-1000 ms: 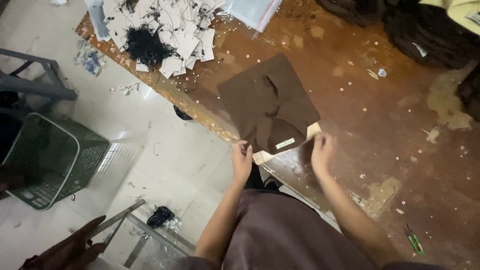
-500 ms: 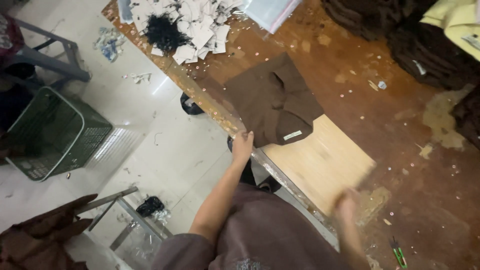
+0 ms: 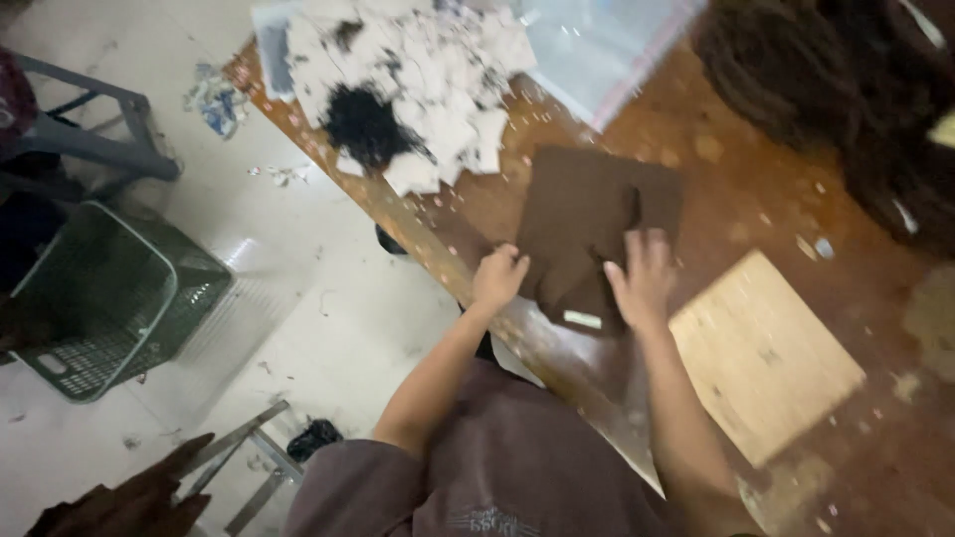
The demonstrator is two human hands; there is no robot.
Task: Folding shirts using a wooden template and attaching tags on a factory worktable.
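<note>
Folded dark brown garment (image 3: 587,224) lies flat on the worn brown tabletop (image 3: 756,189), close to its near edge, small pale label at its near hem. Left hand (image 3: 499,278) curled, seems to be gripping the garment's left edge, blur makes it hard to confirm. Right hand (image 3: 642,278) spread flat, fingers pressing on the garment's near right part. Pale wooden board (image 3: 761,353) just right of the garment. Heap of white paper scraps (image 3: 418,75) beyond the garment, black clump on it. Green plastic basket (image 3: 99,298) on the floor, well left of the garment.
</note>
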